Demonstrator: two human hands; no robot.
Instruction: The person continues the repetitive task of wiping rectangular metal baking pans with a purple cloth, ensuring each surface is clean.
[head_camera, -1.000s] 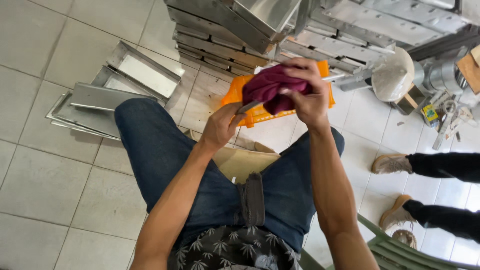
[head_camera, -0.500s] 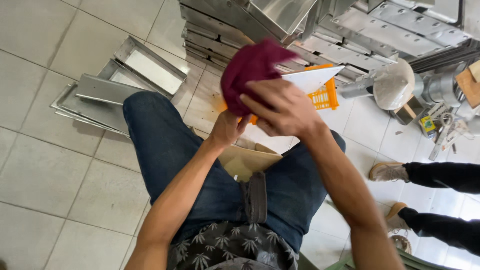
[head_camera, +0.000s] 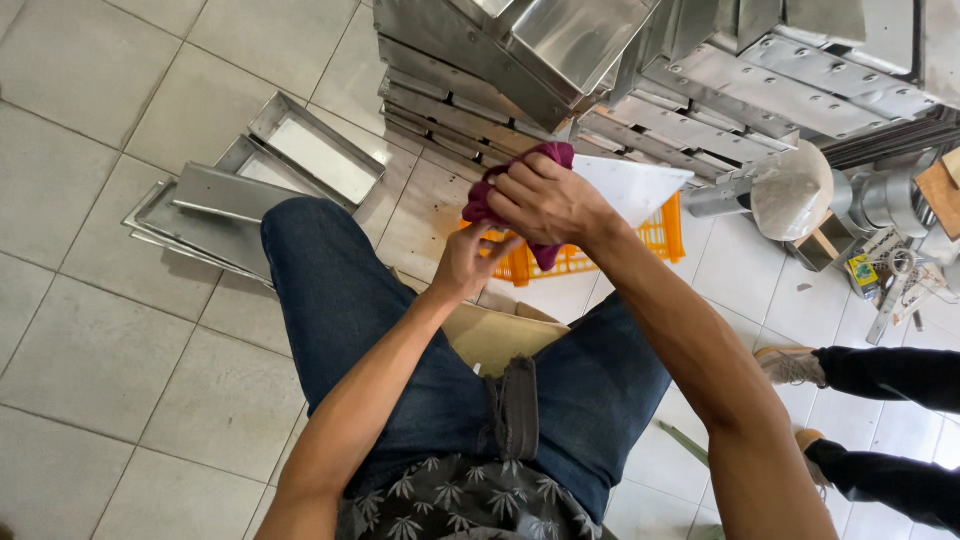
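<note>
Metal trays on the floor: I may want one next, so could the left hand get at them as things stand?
Probably yes. The trays lie open on the floor beside the left knee, uncovered. But the left hand is up at the cloth, so it must let go first.

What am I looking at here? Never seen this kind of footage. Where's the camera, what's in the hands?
There is no machine here: a seated person wears one camera on the head, and it looks down past their jeans at their own two bare hands. The right hand presses a maroon cloth against a flat white sheet. The left hand reaches up from below; its fingers meet the sheet's underside near the cloth, though the exact grip is hidden. Under the hands sits an orange plastic crate on the tiled floor. To the left lie shallow metal trays, and stacked metal trays fill the top of the picture. A piece of brown cardboard sits between the knees. At the right edge are another person's legs and shoes.
</note>
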